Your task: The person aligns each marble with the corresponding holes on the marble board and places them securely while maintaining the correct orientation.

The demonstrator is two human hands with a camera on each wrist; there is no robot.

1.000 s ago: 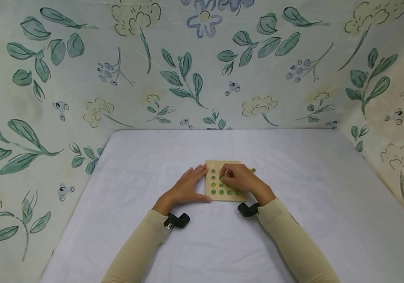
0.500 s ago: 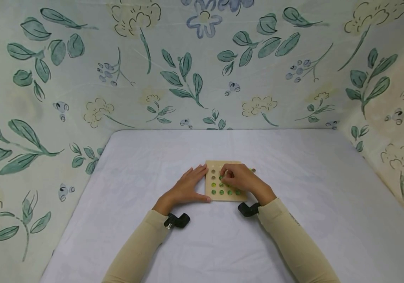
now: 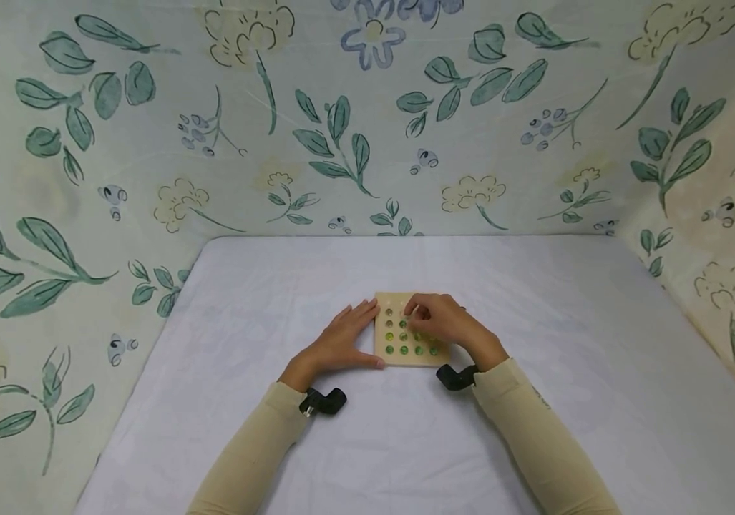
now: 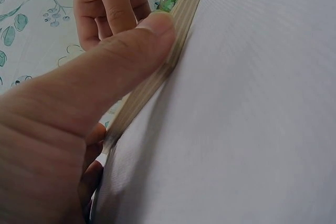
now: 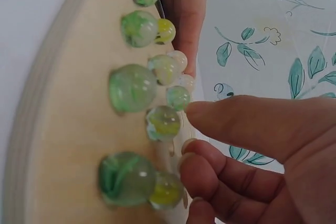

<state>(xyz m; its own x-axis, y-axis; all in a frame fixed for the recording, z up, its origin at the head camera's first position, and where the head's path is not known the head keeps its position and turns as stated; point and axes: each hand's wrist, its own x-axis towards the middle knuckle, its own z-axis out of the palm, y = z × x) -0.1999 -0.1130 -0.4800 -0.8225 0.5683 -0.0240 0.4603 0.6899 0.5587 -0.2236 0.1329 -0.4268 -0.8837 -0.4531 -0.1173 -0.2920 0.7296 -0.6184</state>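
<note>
Leaf-print backdrop (image 3: 225, 93), white worktop (image 3: 303, 286) — one board (image 3: 396, 343), well in from the far edge.

Marbles (image 5: 133, 88) sit in rows on the board: four along its near edge, four in the next row, at least three beyond; right hand (image 3: 446, 320) hides part, so total uncertain. Hands: two. Left hand (image 3: 340, 343) spread, fingers at the board's left edge, thumb at its near-left corner. Right hand over the far-right corner, loosely curled, thumb and fingers narrowly parted, nothing seen between; thumb tip beside one marble, contact cannot be told. Wrist cameras (image 3: 325, 402): two. Handling (judged): marbles probably glass — hard, light, slippery, apt to roll or chip; pinch by the sides. Board likely wood, stiff, light; steady it at the left edge.
</note>
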